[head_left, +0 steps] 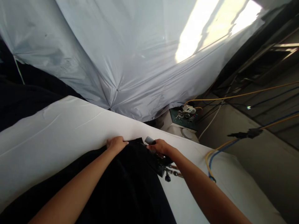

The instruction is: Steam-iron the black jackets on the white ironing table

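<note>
Dark cloth (pixel 126 186) lies over a white padded surface (pixel 77 124). At its far edge, my left hand (pixel 116 144) pinches the fabric, the fingertips partly hidden behind the hand. My right hand (pixel 162 147) is wrapped around the handle of a dark steam iron (pixel 160 168), which rests on the right part of the cloth near its corner. A grey piece (pixel 149 140) juts out ahead of the right fingers. Brass fittings and a black knob (pixel 167 178) show at the iron's rear, and my forearm covers some of it.
Yellow and blue hoses (pixel 211 163) loop down at the right, bound with black wrapping (pixel 247 133). Beyond the surface stands a green-topped machine (pixel 183 119) with a valve. Silvery-grey sheeting (pixel 140 56) hangs behind the far edge. More dark fabric (pixel 23 99) lies far left.
</note>
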`<action>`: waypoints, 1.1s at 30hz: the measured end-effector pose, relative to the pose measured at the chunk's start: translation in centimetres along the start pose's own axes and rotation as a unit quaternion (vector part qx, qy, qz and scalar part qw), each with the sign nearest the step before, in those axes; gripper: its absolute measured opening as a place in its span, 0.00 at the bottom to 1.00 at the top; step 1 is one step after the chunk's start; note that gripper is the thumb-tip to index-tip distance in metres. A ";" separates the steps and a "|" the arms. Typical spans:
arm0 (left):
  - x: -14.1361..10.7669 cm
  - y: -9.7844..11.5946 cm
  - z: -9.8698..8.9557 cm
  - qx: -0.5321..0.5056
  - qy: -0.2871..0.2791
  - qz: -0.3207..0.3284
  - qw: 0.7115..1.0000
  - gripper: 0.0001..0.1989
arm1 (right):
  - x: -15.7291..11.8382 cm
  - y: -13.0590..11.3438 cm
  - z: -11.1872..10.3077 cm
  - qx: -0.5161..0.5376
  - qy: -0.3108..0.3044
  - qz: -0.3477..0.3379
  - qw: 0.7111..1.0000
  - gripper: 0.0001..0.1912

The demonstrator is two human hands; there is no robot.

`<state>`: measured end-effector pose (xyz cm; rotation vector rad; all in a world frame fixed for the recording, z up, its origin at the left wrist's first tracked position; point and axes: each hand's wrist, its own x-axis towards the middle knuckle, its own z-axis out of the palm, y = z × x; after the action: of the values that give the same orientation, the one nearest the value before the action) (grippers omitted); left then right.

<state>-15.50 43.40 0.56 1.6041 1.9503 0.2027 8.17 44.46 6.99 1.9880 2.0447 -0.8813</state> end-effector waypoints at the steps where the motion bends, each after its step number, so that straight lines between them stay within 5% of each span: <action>1: 0.4 0.0 0.1 -0.009 -0.008 -0.002 1.000 0.15 | 0.0 0.1 0.2 -0.004 -0.004 0.000 1.000 0.22; 12: 0.9 -0.7 0.3 -0.022 -0.003 -0.025 0.999 0.13 | 0.8 -2.4 1.4 -0.054 0.006 -0.059 0.997 0.26; 20: -0.3 -1.9 0.2 -0.030 0.001 -0.032 0.999 0.14 | 1.4 -6.2 1.6 -0.144 0.058 0.014 0.988 0.31; 33: -2.1 -4.2 0.4 -0.037 0.016 -0.059 0.997 0.15 | 2.4 -5.4 1.6 -0.121 0.063 0.036 0.990 0.30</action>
<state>-18.67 40.29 -1.06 1.4416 2.0315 0.2513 2.35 45.98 6.07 2.0121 2.0189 -0.4782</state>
